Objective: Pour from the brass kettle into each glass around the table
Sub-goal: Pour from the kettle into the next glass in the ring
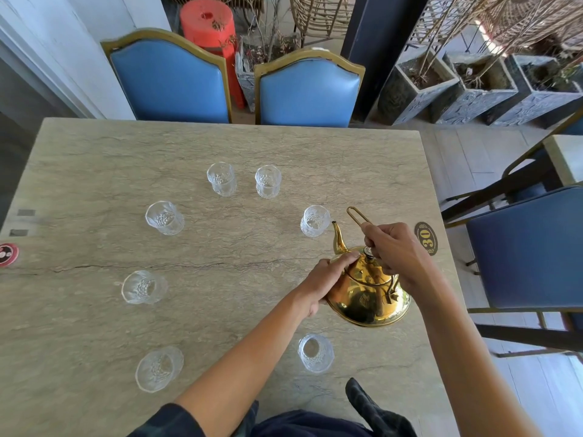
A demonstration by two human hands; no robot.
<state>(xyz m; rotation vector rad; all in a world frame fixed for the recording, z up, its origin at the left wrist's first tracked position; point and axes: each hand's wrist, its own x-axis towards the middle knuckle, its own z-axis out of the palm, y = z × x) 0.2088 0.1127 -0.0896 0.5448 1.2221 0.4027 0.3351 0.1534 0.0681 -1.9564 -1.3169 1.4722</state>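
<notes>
The red round sticker (pixel 7 254) is cut off by the frame's left edge. Part of the brass kettle (pixel 367 298) is hidden behind the left hand (pixel 328 279).

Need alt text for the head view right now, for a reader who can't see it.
Both hands tilt a brass kettle, spout toward the nearest of seven glasses ringed on a stone table; the right hand grips the handle, the left hand steadies the body.
</notes>
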